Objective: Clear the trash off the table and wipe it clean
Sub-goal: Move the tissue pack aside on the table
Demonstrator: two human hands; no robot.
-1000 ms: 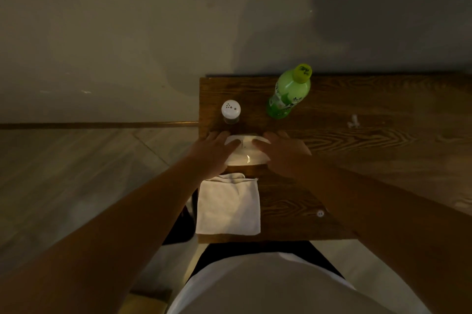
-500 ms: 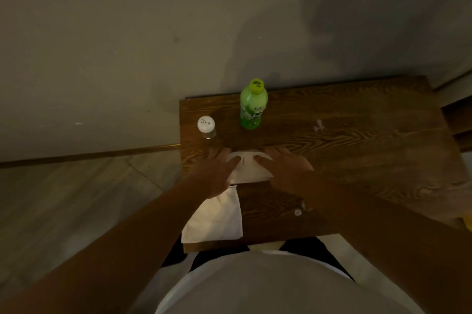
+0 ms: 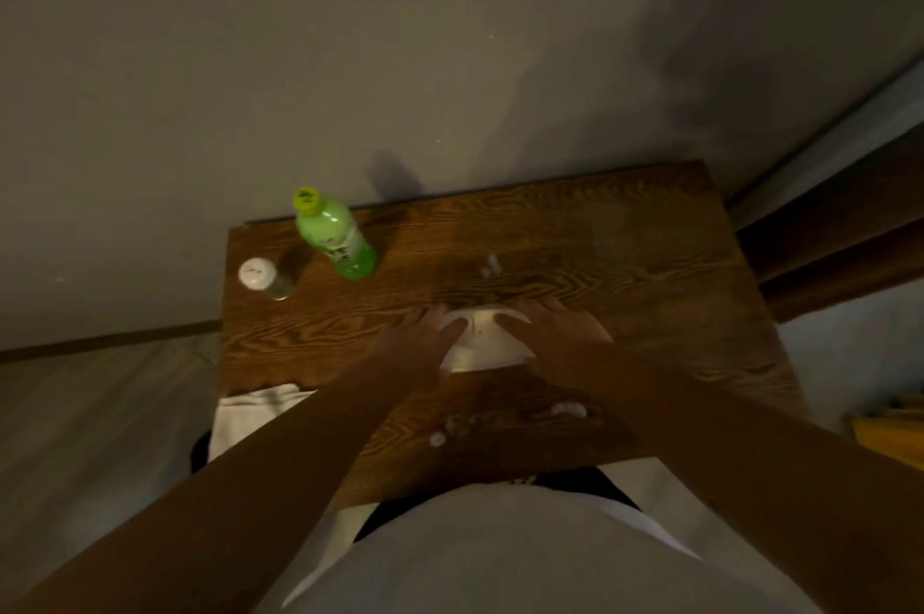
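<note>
A small white dish point(image 3: 484, 342) rests on the wooden table point(image 3: 625, 263) near its middle. My left hand point(image 3: 417, 346) grips its left side and my right hand point(image 3: 560, 338) its right side, thumbs on the rim. Small white crumpled scraps point(image 3: 490, 265) lie beyond the dish, and more white scraps point(image 3: 567, 409) lie near the front edge under my right forearm. A folded white cloth point(image 3: 250, 416) hangs at the table's front left corner, partly hidden by my left arm.
A green plastic bottle point(image 3: 336, 238) stands at the back left of the table. A white-capped shaker point(image 3: 263, 278) is by the left edge. A grey wall runs behind the table. Dark furniture point(image 3: 845, 233) is at the right.
The view has swung right and closer. Both hands stay on the dish, which now sits nearer the table's middle, away from the cloth. More scraps show near the front edge.
</note>
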